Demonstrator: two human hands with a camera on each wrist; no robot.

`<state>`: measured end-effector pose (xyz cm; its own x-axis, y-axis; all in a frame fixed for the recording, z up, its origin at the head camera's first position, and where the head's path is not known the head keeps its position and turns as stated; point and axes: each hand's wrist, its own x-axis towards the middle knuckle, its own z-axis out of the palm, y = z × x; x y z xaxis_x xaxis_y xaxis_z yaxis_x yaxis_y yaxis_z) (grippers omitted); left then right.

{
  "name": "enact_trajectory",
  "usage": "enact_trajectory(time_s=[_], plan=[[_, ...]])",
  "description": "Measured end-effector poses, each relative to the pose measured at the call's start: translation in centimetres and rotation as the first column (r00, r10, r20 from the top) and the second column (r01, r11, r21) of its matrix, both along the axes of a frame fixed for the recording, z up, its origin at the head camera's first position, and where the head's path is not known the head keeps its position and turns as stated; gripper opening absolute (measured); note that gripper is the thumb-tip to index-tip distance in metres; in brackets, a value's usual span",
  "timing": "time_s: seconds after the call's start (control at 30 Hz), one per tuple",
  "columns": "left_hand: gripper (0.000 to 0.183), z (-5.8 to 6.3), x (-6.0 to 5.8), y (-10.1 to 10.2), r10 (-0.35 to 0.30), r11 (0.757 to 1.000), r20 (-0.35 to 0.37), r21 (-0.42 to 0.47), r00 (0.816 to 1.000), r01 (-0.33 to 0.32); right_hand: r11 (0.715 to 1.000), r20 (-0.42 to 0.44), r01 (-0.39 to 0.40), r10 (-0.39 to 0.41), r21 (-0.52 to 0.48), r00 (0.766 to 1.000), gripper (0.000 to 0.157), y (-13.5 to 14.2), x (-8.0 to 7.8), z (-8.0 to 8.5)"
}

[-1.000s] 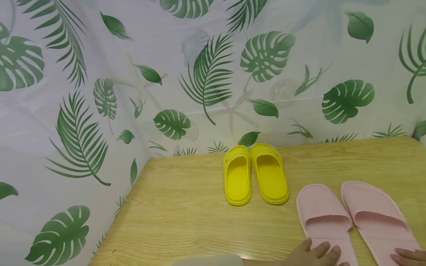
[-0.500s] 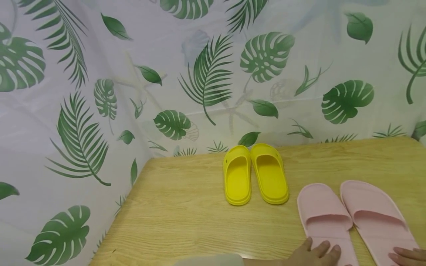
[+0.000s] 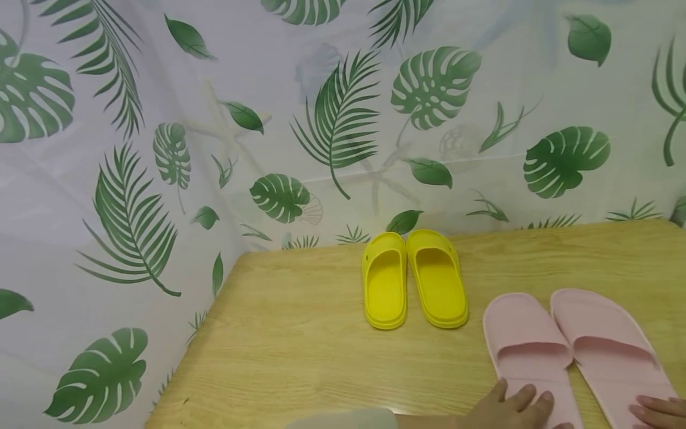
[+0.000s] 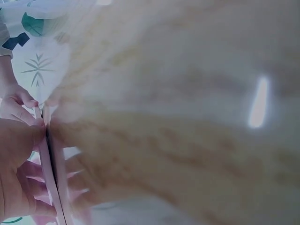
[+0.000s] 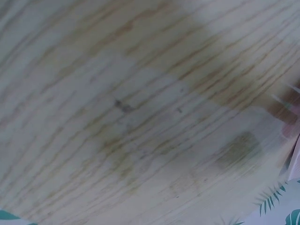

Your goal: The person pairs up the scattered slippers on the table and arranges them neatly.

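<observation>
A pair of pink slippers lies at the right of the wooden surface, toes away from me and a narrow gap between the heels. On the insole of the left pink slipper [image 3: 533, 360] rests my left hand [image 3: 509, 412], its fingers spread. The right pink slipper [image 3: 616, 363] has the fingers of my right hand [image 3: 661, 411] lying on its insole; the frame edge cuts off most of that hand. In the left wrist view the slipper's edge runs beside my left thumb. The right wrist view shows mostly wood and only a sliver of pink slipper [image 5: 294, 161].
Yellow slippers [image 3: 386, 292] stand side by side near the back of the wooden surface [image 3: 300, 333], left of the pink ones. Behind and to the left rises a white cloth [image 3: 343, 214] printed with green leaves.
The head view has shifted very slightly. Both hands stay on the pink slippers, and no slipper has visibly moved on the wood.
</observation>
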<state>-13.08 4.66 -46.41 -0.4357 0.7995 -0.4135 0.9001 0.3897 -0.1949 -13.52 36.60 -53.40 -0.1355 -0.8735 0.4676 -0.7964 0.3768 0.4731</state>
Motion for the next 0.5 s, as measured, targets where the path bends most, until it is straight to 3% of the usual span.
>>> enact_trajectory(time_s=[0.1, 0.3, 0.4, 0.5], plan=[[0.073, 0.1, -0.1, -0.1, -0.019, 1.000, 0.004, 0.011, 1.000, 0.019, 0.999, -0.028, -0.022, 0.021, -0.034, 0.999, 0.051, -0.1, -0.4, -0.2], [0.072, 0.2, -0.3, -0.2, -0.052, 0.998, -0.017, 0.041, 0.998, 0.053, 0.997, 0.030, -0.024, 0.026, -0.072, 0.999, 0.051, 0.7, -0.7, -1.8], [0.070, 0.2, -0.4, -0.2, -0.068, 0.996, -0.034, 0.060, 0.997, 0.070, 0.998, 0.016, -0.034, 0.035, -0.061, 0.999, 0.051, 1.7, -1.1, -3.2], [0.070, 0.2, -0.5, -0.2, -0.072, 0.995, -0.038, 0.062, 0.997, 0.074, 0.997, -0.015, -0.050, 0.050, -0.050, 0.999, 0.051, 1.8, -1.5, -3.4]])
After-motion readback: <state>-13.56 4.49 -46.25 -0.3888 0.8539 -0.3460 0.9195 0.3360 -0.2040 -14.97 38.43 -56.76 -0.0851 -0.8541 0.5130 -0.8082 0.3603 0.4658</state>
